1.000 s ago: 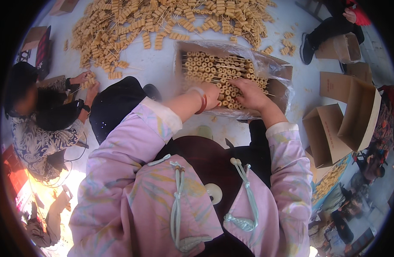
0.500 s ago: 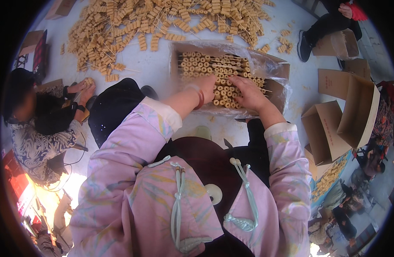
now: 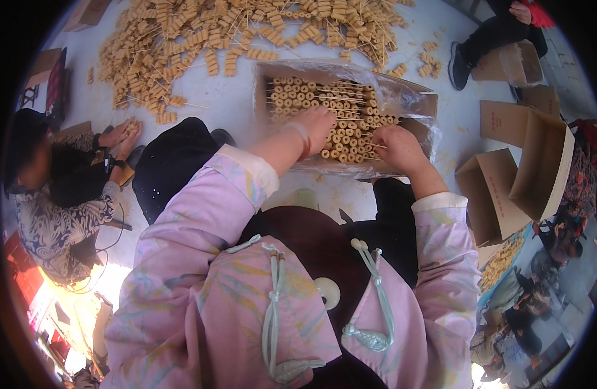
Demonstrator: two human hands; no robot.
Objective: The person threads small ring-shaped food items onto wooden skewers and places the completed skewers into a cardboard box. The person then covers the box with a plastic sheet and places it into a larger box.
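Half a second ago the right hand [image 3: 399, 146] lay spread over the near part of the brown cardboard box [image 3: 427, 102]; now it has pulled back toward the box's right side, its fingers curled narrow and apparently pinching a thin pale wooden stick [image 3: 379, 144]. The left hand [image 3: 316, 124] reaches in over the box's near left edge, its fingers close together over the contents; whether it grips any is hidden. The shift seems to turn the right hand from flattening the contents to handling one stick, and it bares more of the near rows.

The box is lined with crumpled clear plastic film [image 3: 390, 91]. Golden-brown ring-shaped pieces [image 3: 342, 139] fill much of it, in close rows with their holes facing up near the hands; across its far middle, sticks lie sideways. Beyond the box, a loose heap of skewered golden-brown pieces [image 3: 162, 58] spreads over the pale floor [image 3: 201, 110]. Right of the box stand open brown cartons [image 3: 493, 194].
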